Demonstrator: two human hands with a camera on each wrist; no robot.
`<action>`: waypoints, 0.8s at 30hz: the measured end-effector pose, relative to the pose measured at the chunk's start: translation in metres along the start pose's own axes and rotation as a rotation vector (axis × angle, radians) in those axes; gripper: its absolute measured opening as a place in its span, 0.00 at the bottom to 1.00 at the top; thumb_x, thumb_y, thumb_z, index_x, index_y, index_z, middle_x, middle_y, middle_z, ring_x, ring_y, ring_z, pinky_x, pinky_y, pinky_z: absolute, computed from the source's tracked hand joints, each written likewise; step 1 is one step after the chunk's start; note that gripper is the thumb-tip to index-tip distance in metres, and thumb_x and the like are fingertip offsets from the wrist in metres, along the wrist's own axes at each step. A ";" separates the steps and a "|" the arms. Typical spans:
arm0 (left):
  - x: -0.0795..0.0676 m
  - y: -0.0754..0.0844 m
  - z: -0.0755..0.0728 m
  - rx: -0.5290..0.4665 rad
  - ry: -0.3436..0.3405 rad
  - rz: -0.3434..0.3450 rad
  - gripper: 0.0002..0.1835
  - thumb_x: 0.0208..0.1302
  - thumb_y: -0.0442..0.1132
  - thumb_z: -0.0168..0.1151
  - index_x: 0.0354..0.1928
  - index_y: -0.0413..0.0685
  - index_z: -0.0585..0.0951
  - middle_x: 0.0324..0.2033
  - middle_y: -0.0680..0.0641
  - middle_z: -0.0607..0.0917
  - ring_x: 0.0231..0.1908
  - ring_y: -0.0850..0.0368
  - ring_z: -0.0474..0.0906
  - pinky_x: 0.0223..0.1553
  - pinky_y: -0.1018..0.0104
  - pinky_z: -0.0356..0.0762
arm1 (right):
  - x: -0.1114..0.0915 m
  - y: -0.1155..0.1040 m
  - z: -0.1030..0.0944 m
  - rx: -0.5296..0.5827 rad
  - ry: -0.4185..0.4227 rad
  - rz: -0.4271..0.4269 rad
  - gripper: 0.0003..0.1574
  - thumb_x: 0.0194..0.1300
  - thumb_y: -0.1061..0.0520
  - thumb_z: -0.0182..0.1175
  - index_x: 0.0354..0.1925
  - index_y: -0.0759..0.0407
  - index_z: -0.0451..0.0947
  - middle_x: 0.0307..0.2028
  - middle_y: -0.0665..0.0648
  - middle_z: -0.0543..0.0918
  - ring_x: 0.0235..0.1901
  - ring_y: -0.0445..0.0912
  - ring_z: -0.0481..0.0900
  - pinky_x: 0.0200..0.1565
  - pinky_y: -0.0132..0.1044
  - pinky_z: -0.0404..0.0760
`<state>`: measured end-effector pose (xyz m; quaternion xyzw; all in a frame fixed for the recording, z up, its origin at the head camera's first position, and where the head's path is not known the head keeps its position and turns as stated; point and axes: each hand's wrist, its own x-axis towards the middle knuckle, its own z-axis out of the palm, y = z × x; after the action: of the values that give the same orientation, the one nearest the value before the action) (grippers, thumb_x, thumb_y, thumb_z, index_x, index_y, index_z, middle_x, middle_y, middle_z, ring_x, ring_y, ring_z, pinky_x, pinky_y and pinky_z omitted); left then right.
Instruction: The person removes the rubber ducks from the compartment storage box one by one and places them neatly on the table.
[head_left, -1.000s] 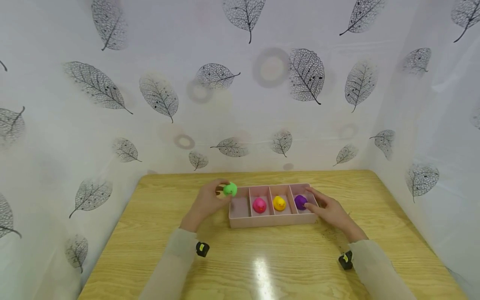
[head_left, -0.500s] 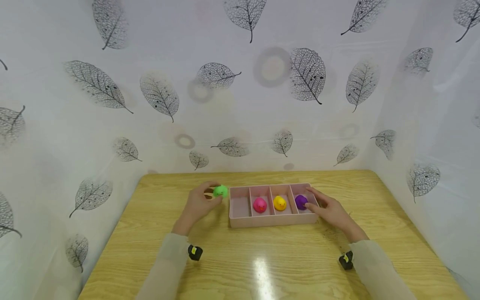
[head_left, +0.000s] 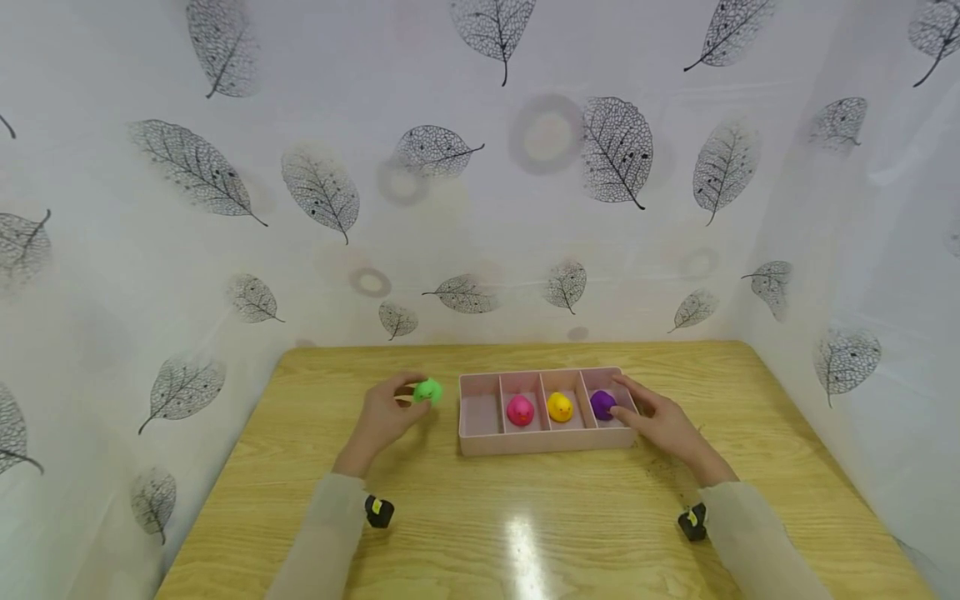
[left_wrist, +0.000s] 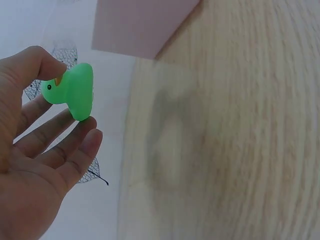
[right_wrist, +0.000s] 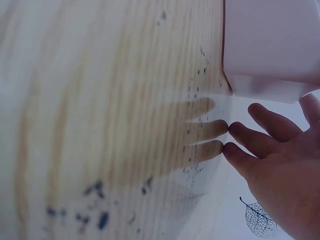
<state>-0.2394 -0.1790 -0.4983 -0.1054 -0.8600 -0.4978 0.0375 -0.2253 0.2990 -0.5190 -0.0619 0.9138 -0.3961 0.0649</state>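
Note:
My left hand (head_left: 384, 414) holds a small green toy duck (head_left: 427, 392) between thumb and fingertips, left of the pink divided box. In the left wrist view the green duck (left_wrist: 75, 90) is raised over the table, its orange beak by the thumb. My right hand (head_left: 663, 423) grips the right end of the pink box (head_left: 547, 440), thumb over the rim near a purple toy duck (head_left: 602, 405). Its other fingers (right_wrist: 255, 140) stretch out beside the box wall. A pink duck (head_left: 520, 410) and a yellow duck (head_left: 559, 407) sit in the two middle compartments; the leftmost compartment holds nothing.
The wooden table (head_left: 465, 525) extends around the box. Behind and beside it hangs a white curtain (head_left: 480, 208) with leaf prints. Dark specks (right_wrist: 102, 220) mark the table near the right hand. Black wrist cameras (head_left: 379, 512) sit at both wrists.
My left hand has carried the green duck leftward and slightly toward me, from the box's left corner to beyond its left side. The right hand and the box have stayed in place.

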 end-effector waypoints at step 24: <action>-0.011 -0.036 -0.008 0.033 -0.005 -0.093 0.23 0.66 0.31 0.70 0.63 0.36 0.81 0.59 0.34 0.85 0.58 0.36 0.85 0.56 0.51 0.87 | -0.001 -0.002 0.000 0.006 0.004 -0.005 0.47 0.76 0.36 0.60 0.84 0.43 0.55 0.81 0.69 0.59 0.77 0.73 0.59 0.74 0.71 0.61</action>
<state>-0.2373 -0.2052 -0.5268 -0.0659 -0.8723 -0.4844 0.0141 -0.2239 0.2975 -0.5177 -0.0633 0.9126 -0.3991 0.0622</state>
